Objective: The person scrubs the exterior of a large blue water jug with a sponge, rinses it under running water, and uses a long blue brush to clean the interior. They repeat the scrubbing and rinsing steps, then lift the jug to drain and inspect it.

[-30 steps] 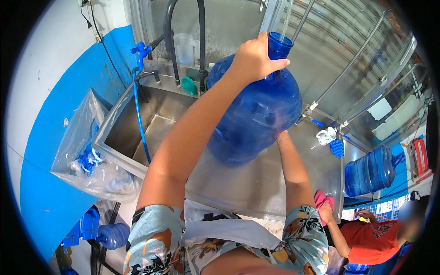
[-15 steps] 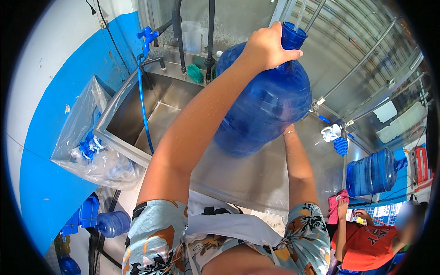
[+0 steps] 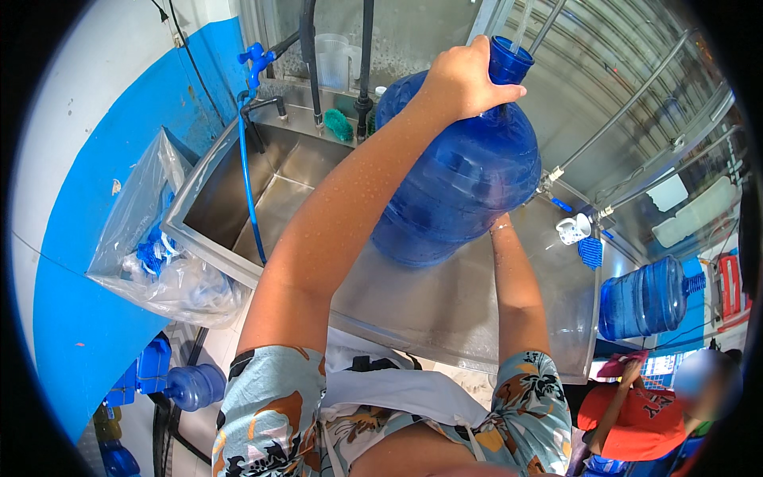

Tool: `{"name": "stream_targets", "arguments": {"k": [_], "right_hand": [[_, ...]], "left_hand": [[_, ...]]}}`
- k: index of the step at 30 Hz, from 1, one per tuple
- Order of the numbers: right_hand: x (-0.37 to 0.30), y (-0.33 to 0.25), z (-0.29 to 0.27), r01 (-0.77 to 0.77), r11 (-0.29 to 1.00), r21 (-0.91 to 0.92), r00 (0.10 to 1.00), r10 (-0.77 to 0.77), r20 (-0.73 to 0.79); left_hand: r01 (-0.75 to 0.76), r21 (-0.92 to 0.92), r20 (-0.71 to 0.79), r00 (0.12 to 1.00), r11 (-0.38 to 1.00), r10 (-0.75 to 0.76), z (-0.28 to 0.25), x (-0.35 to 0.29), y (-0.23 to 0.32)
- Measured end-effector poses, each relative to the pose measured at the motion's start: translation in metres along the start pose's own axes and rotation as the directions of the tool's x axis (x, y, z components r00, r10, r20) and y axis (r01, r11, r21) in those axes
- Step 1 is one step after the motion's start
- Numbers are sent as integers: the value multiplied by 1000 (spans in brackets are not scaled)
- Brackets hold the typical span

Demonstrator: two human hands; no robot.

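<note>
A large blue translucent water jug [image 3: 453, 187] stands over the steel counter [image 3: 397, 310], its open neck toward the top of the view. A clear stream of water [image 3: 522, 25] comes down at its mouth. My left hand [image 3: 465, 79] is closed around the base of the neck, thumb on the near side and fingers toward the far side. Reaching in from the right, my right hand [image 3: 501, 223] touches the jug's lower right side. The jug hides its fingers; a thin bracelet shows at the wrist. Water drops speckle my left forearm.
Left of the jug is a steel sink [image 3: 226, 199] with a blue hose [image 3: 248, 191] and a green scrub brush [image 3: 338, 125]. A plastic bag [image 3: 191, 286] hangs beside it. Right are a white mug [image 3: 574, 230], another jug [image 3: 644, 298] and a person in red [image 3: 636, 421].
My hands stay at nearly the same places on the jug. At the right, the person in red has shifted and moved a pink cloth lower and to the right.
</note>
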State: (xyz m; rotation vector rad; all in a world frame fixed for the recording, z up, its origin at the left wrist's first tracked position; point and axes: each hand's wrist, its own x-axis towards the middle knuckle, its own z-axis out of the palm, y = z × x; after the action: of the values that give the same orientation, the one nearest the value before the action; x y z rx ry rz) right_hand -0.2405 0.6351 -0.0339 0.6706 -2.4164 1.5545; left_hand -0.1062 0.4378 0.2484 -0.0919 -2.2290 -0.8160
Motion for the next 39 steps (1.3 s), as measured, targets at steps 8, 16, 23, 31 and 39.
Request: {"name": "stream_targets", "arguments": {"k": [8,16,23,31,39], "right_hand": [[-1,-2,0,-2,1000,6,1000,2,-1],[-2,-10,-4,1,1000,14,1000,-1,2],[3,1,-4,-1,1000,20,1000,1,5],[45,-70,-67,-3,986,167,999,-4,38],[78,-281,-92,221,856,468,873,-387,295]], "left_hand": [[0,-13,10,1000,1000,1,1,1,0],[16,-44,37,999,999,-14,-1,-1,2],[2,-31,50,999,1000,0,0,2,2],[-133,-127,19,990,983,136,-46,-22,-7],[-114,-452,-154,987,885,49,-94,-174,-112]]}}
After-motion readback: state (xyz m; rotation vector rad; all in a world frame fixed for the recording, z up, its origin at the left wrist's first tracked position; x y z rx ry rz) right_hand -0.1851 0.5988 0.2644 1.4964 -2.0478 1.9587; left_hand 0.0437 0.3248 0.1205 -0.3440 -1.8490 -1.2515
